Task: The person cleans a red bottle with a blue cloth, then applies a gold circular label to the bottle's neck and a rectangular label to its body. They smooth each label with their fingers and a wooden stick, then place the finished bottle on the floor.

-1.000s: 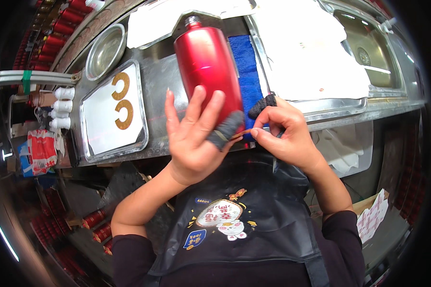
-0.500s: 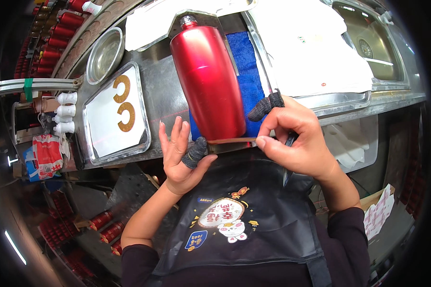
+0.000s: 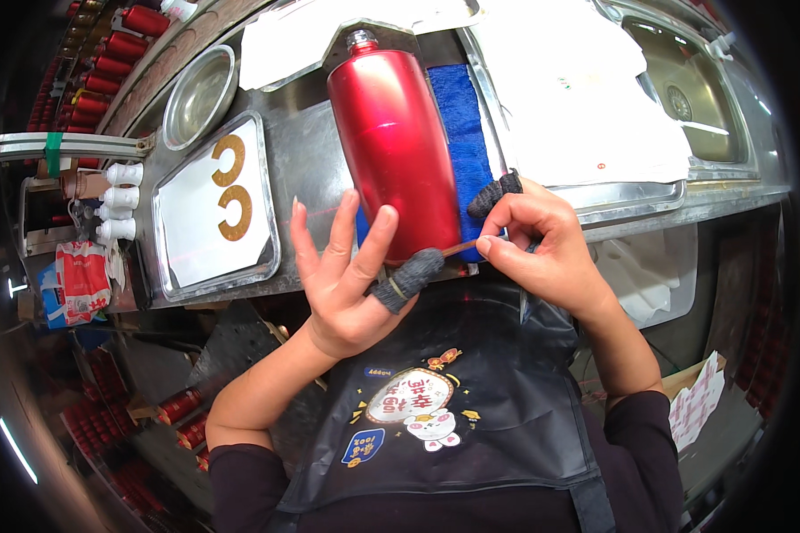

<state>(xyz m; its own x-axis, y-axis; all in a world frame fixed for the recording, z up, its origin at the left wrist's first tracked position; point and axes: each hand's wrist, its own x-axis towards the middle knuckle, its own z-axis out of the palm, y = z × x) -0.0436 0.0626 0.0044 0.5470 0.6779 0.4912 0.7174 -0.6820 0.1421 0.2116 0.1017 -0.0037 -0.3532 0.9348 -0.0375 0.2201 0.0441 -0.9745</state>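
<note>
A large glossy red bottle point(image 3: 396, 147) with a bare threaded neck lies on a blue cloth point(image 3: 462, 124), its base toward me. A thin brown-gold strip point(image 3: 460, 248) runs along that base. My right hand point(image 3: 542, 249) pinches the strip's right end between thumb and fingertip; a dark slim tool point(image 3: 524, 306), partly hidden, is tucked under the same hand. My left hand point(image 3: 351, 289) has its fingers spread. Its index finger, in a grey knitted finger sleeve point(image 3: 409, 280), rests on the strip by the base. Another dark sleeve point(image 3: 495, 194) covers a right finger.
To the left, a metal tray point(image 3: 213, 209) holds white paper with two gold C-shaped pieces point(image 3: 234, 213). A steel bowl point(image 3: 200, 98) stands behind it. White sheets point(image 3: 578, 98) cover the right side, beside a sink point(image 3: 693, 89). Red bottles point(image 3: 111, 67) line the far left.
My left index finger has moved right along the strip, covering more of it, and the other left fingers have spread. The strip's right end is higher. The bottle appears shifted slightly right.
</note>
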